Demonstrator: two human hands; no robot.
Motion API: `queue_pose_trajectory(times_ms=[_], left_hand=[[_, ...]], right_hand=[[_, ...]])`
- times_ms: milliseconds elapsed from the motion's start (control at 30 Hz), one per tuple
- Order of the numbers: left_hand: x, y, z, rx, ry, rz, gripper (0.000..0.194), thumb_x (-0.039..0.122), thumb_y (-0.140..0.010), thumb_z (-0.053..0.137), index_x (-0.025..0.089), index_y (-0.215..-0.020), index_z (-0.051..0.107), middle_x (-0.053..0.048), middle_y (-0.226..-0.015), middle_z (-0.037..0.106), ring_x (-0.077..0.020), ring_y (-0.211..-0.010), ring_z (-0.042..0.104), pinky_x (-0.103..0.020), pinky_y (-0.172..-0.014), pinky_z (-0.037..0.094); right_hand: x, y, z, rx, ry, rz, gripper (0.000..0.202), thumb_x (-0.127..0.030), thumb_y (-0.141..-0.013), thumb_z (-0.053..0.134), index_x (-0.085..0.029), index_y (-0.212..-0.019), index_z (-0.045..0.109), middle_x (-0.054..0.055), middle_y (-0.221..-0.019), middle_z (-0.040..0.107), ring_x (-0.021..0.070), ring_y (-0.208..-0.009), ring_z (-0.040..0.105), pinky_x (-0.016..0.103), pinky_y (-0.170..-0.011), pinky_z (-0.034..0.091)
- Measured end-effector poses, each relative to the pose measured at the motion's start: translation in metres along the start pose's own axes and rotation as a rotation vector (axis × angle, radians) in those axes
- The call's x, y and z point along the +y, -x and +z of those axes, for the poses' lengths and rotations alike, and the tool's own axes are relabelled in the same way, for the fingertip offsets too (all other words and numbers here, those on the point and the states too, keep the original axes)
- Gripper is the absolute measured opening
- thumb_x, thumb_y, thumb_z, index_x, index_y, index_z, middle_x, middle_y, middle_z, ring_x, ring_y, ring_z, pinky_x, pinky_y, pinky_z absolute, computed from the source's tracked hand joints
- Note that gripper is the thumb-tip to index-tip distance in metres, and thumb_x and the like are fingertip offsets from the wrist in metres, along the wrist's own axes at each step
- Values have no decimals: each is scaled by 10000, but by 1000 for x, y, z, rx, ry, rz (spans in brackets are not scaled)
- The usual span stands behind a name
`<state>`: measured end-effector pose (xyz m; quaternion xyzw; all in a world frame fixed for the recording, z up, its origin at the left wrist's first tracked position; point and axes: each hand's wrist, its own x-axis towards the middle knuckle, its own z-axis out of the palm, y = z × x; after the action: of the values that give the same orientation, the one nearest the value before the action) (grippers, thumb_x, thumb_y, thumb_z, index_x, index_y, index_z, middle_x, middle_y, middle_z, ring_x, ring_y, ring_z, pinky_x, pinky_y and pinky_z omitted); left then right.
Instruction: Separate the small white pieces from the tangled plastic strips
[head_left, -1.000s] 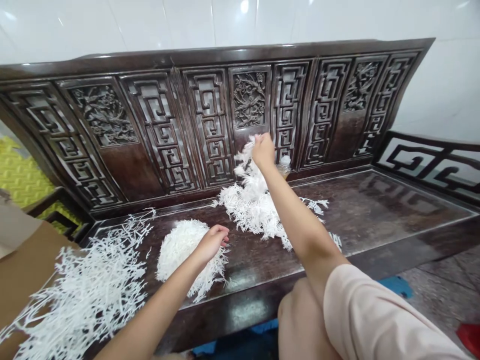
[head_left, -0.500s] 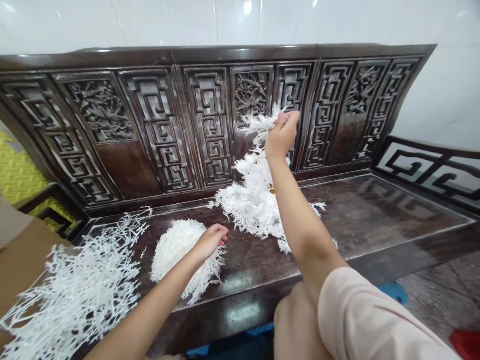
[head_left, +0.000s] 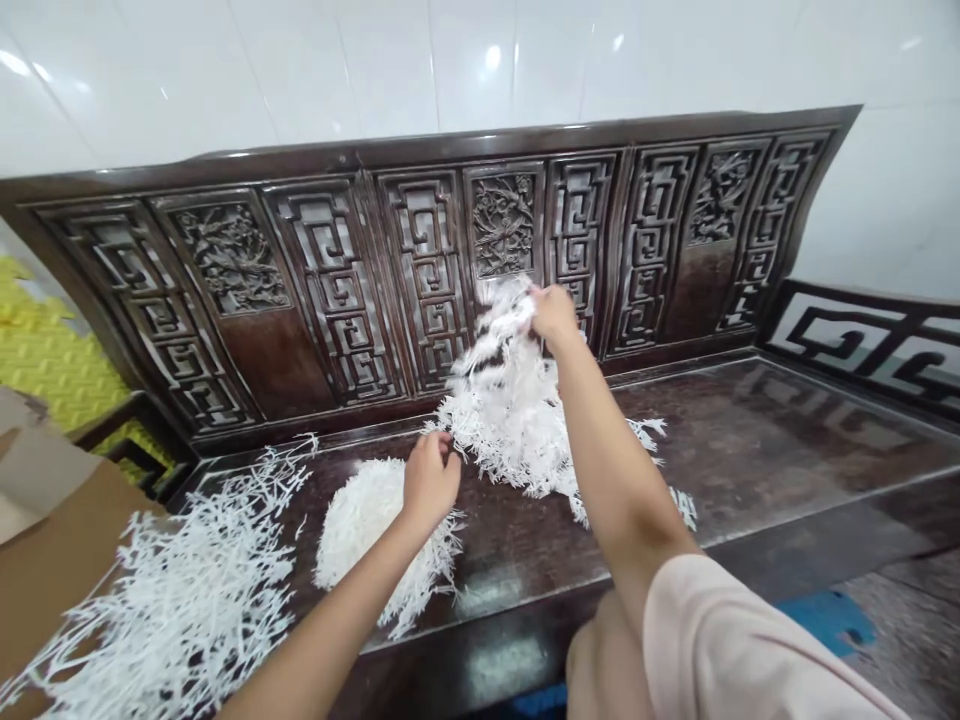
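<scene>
My right hand (head_left: 553,314) is closed on a clump of white branching pieces (head_left: 504,310), held above a tall white pile (head_left: 517,430) at the middle of the dark wooden bench (head_left: 720,440). The clump is blurred and hangs down to the left, over the pile. My left hand (head_left: 433,478) is at the left edge of that pile, fingers curled but apart, with nothing visible in them. Partly behind my left wrist lies a rounded white heap (head_left: 360,515). A looser heap of long white strands (head_left: 202,590) spreads at the far left.
The carved bench back (head_left: 277,350) runs along the white wall. A side armrest (head_left: 870,340) stands at the right. Brown cardboard (head_left: 60,560) and a yellow textured mat (head_left: 52,340) are at the left. A blue object (head_left: 829,622) lies on the floor.
My right hand has come down and slightly left with the white clump. My left hand has moved up towards the middle pile, its fingers more spread. The view has tilted slightly.
</scene>
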<state>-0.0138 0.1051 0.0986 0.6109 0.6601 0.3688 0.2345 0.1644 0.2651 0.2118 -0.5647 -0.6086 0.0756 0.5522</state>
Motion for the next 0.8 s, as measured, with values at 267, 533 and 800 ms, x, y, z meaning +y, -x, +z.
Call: queue_pose_trajectory(times_ms=[267,533,800], left_hand=[[86,-72,-11,123,348,328,552,309,-707,516,224,-1222,337,-95,-1253,384,-214,-1151,352,-351,-936,277],[75,-99,1,74,144,149,296,363,-655,559,143,-853,571,-91,-842,618,-231,-839,550,-318,-745,384],[34,-103,18,156,747,-59,300,344,-754,449,160,-981,517,-66,-886,630,-134,-742,591,-241,-641,445]], right_hand=[[-36,14,-8,-266,-168,-38,242,-383,-767,411,-164,-668,443,-18,-529,462,113,-504,497,237,-531,370],[-51,34,-19,-913,-219,-199,176,-237,-716,494,-140,-570,485,-14,-497,488,84,-498,460,220,-535,383],[13,35,9,-1128,48,-51,561,-216,-624,629,-144,-1150,450,105,-1188,482,177,-1003,492,253,-801,400]])
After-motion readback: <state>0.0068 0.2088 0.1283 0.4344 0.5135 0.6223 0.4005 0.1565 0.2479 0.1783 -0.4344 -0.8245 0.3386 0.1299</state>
